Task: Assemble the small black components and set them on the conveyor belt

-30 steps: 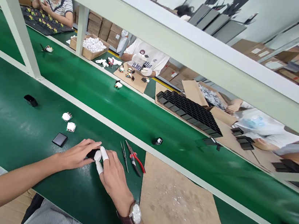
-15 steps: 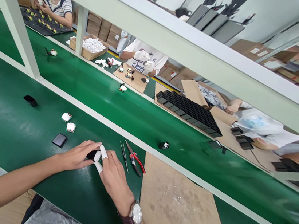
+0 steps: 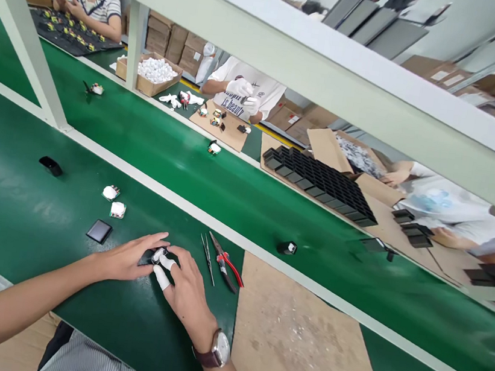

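Right at the fingertips, a small black case [image 3: 147, 256] with a white-topped piece [image 3: 159, 254] at its open end sits low over the bench [image 3: 129, 322], between the two hands. The left hand [image 3: 131, 255] has the case between its thumb and fingers, closed only to the case's width. The right hand [image 3: 187, 281] comes in from the other side, thumb and forefinger parted, both in white finger covers [image 3: 161, 278]; the bent forefinger is on the white-topped piece, the thumb beside the end of the case, and whether the two pinch anything I cannot tell. This looks like the fitting step, piece into case, and it calls for a steady left hold and an even, straight push from the right forefinger; a tilted piece could jam at the rim. Just beyond the left hand lies a flat dark square [image 3: 99, 231], with two more white-topped pieces [image 3: 114, 201] near it and another black case [image 3: 50, 165] well off to the left. Past the right hand, tweezers [image 3: 208, 259] and red-handled pliers [image 3: 226, 263] lie side by side, then a cardboard sheet [image 3: 301, 332]. Farther out, the green belt [image 3: 246, 197] carries another case [image 3: 287, 247].
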`<state>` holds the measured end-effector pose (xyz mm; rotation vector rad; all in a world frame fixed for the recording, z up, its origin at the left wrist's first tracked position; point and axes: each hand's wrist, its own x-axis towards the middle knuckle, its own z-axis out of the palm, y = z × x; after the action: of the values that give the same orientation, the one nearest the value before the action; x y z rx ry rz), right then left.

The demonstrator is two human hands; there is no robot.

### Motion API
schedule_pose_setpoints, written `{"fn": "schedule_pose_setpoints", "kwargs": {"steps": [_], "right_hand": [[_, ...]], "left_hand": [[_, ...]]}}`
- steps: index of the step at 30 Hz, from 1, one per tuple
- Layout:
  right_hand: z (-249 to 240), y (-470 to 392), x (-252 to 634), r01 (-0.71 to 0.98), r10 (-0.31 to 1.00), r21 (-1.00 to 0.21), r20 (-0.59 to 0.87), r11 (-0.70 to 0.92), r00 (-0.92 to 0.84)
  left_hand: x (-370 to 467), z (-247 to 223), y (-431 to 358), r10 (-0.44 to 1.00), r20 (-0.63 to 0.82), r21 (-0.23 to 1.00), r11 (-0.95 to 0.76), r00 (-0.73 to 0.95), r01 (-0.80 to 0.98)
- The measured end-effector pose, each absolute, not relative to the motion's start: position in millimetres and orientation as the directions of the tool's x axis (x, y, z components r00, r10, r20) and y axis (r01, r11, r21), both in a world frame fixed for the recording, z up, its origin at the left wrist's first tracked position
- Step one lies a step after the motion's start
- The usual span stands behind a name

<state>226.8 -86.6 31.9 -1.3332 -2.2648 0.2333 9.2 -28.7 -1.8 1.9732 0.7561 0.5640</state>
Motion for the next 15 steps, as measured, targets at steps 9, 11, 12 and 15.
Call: {"fn": "schedule_pose_setpoints", "kwargs": {"steps": [9,11,12,15], "right_hand": [[23,-95,244,0.820,0.871,-0.398,0.436,0.412,-0.226],[17,-95,255,0.913,0.882,-0.277,0.446,0.299,-0.153],[13,-94,261,0.947,0.888,-0.212,0.442,0.241,-0.127],[-2,-88,276,0.987,0.904,-0.086,0.419,0.138,-0.090]], "left_hand": [[5,-1,-24,0.599,0.426,0.678,-0.708,0.679,0.199],[4,0,-21,0.589,0.440,0.661,-0.723,0.678,0.199],[4,0,-20,0.589,0.441,0.660,-0.724,0.677,0.200],[5,0,-18,0.589,0.450,0.659,-0.726,0.672,0.195]]}}
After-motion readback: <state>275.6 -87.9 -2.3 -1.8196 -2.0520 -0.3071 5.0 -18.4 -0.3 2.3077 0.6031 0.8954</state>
